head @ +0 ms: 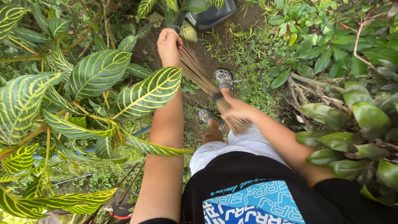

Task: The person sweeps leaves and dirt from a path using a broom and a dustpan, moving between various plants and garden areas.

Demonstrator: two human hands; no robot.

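black shirt cloth (248, 174) with a blue and white print fills the bottom of the view, and white shorts (224, 149) show just beyond it, so the person is standing and looking straight down. right hand (237, 110) is wrapped tight around a stick broom (203, 79) of thin brown ribs near its bound end; the grip is narrow and full of the bundle, which probably lets the loose ribs fan out toward the soil. the broom runs slantwise from that hand up to the far left, its splayed tips ending close to a dark dustpan (209, 14) at the top edge.

left hand (168, 41) reaches far out with the arm straight, its grip curled shut around the dark handle of the dustpan, likely to steady the pan at the far end of the broom.

two grey perforated clogs (224, 79) stand on bare earth (232, 37) with patches of low weeds between them and the pan. big striped green and yellow leaves (97, 72) lean in from the left and overlap the left forearm, crowding that side. glossy dark green shrubs (356, 120) and dry twigs press in on the right. a blue hose (62, 152) lies under the striped leaves.
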